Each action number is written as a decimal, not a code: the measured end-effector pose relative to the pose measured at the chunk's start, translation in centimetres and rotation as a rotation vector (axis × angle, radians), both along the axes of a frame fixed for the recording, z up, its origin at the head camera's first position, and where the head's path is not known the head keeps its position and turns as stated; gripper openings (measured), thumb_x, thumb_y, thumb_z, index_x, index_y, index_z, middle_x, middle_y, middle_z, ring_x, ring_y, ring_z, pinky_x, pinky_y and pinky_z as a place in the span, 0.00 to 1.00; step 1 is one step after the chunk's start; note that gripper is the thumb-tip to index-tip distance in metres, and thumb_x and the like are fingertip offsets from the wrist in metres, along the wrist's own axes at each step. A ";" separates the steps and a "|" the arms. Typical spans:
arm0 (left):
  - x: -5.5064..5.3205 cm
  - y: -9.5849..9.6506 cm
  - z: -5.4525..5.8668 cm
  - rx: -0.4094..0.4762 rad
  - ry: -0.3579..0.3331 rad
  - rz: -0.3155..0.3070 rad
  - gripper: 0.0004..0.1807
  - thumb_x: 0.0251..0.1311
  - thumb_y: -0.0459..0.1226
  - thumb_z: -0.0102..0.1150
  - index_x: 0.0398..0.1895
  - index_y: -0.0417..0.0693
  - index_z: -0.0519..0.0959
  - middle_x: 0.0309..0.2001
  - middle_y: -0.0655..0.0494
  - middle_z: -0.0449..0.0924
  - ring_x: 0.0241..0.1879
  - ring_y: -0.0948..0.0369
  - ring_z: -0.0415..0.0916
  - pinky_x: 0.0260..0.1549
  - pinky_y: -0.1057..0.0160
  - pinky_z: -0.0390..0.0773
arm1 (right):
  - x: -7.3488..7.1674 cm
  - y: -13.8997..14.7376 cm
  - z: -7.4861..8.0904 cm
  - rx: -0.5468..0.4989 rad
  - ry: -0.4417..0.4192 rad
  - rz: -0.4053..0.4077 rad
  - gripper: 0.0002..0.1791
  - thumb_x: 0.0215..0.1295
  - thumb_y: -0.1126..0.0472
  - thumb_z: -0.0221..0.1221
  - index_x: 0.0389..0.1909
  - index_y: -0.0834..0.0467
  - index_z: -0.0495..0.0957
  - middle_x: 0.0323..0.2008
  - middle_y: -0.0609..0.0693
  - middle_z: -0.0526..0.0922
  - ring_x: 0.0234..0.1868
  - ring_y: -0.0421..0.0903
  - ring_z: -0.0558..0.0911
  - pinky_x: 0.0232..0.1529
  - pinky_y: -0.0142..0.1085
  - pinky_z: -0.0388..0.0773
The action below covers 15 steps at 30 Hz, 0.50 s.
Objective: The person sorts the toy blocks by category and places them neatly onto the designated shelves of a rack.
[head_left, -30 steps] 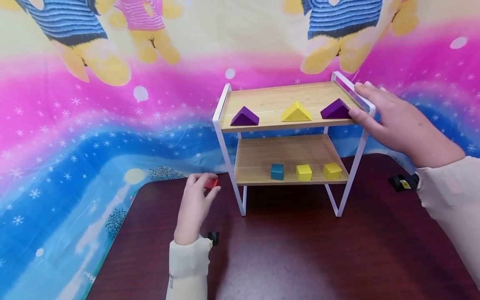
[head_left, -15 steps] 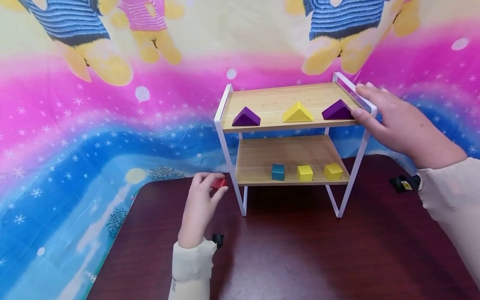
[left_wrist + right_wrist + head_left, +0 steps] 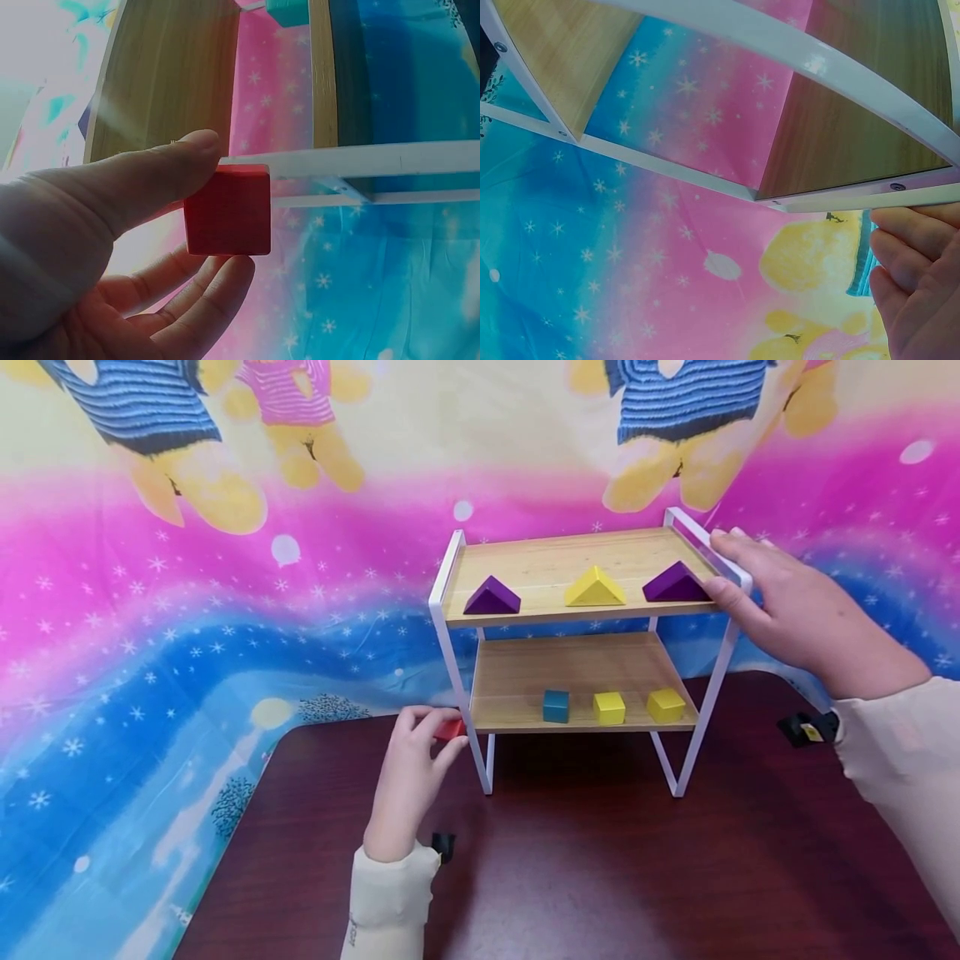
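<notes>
In the head view, my left hand (image 3: 411, 777) pinches a red cube (image 3: 450, 729) between thumb and fingers, beside the left leg of a small two-tier shelf (image 3: 562, 552). The left wrist view shows the red cube (image 3: 229, 211) close to the white frame; whether they touch I cannot tell. My right hand (image 3: 817, 610) rests on the shelf's upper right rail, its thumb near a purple triangular block (image 3: 677, 583). In the right wrist view, fingertips (image 3: 900, 225) of that hand lie against the frame. A blue cube (image 3: 556, 706) and two yellow cubes (image 3: 609, 708) stand on the lower tier.
On the top tier, a yellow triangular block (image 3: 595, 587) and another purple triangular block (image 3: 492, 596) sit along the front edge. The shelf's white legs stand on a dark wooden table (image 3: 570, 868). Behind hangs a patterned cloth (image 3: 225, 593).
My left hand has moved rightward with the red cube, closer to the shelf's left leg. The right hand stays on the rail, and the blocks on the shelf keep their places.
</notes>
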State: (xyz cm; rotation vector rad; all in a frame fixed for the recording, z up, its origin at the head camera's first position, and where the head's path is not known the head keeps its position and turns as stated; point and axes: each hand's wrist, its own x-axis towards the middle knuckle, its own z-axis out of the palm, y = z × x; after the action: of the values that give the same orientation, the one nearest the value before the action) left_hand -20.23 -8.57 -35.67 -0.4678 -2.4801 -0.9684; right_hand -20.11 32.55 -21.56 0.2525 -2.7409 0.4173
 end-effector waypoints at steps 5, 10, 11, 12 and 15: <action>0.3 0.6 0.0 -0.007 0.014 -0.023 0.20 0.57 0.36 0.74 0.54 0.49 0.85 0.52 0.46 0.75 0.51 0.51 0.77 0.49 0.54 0.83 | 0.1 0.0 0.1 -0.006 0.001 0.008 0.37 0.80 0.46 0.46 0.82 0.48 0.43 0.80 0.61 0.43 0.79 0.67 0.45 0.54 0.78 0.62; 0.3 1.2 -0.2 -0.012 0.041 -0.049 0.20 0.57 0.38 0.74 0.54 0.47 0.85 0.51 0.47 0.76 0.50 0.51 0.78 0.50 0.55 0.83 | 0.1 0.0 0.1 0.004 0.002 0.007 0.38 0.80 0.46 0.45 0.82 0.49 0.42 0.80 0.62 0.43 0.79 0.66 0.45 0.51 0.78 0.65; 0.3 1.3 -0.2 -0.013 0.049 -0.054 0.20 0.57 0.38 0.74 0.53 0.47 0.85 0.50 0.47 0.76 0.50 0.51 0.78 0.50 0.55 0.83 | 0.0 0.0 0.1 0.008 0.004 0.007 0.38 0.80 0.46 0.45 0.82 0.49 0.42 0.80 0.62 0.43 0.79 0.66 0.45 0.51 0.78 0.65; 0.3 1.5 -0.3 -0.015 0.057 -0.058 0.20 0.57 0.38 0.74 0.53 0.47 0.85 0.50 0.47 0.76 0.50 0.52 0.78 0.50 0.56 0.83 | 0.0 0.0 0.1 0.010 0.006 0.008 0.38 0.80 0.46 0.45 0.82 0.49 0.42 0.80 0.62 0.43 0.79 0.66 0.45 0.52 0.78 0.65; 0.3 1.7 -0.5 -0.022 0.075 -0.071 0.18 0.57 0.38 0.74 0.52 0.47 0.85 0.50 0.47 0.76 0.49 0.52 0.79 0.48 0.57 0.84 | 0.0 0.0 0.1 0.019 0.006 0.012 0.38 0.80 0.45 0.45 0.82 0.49 0.42 0.80 0.62 0.44 0.79 0.65 0.45 0.54 0.78 0.63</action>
State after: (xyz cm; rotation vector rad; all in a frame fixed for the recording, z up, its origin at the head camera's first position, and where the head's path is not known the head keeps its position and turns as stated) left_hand -19.97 -6.83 -36.14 -0.5924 -2.4238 -0.9352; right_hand -20.13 32.53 -21.43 0.2747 -2.7395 0.3925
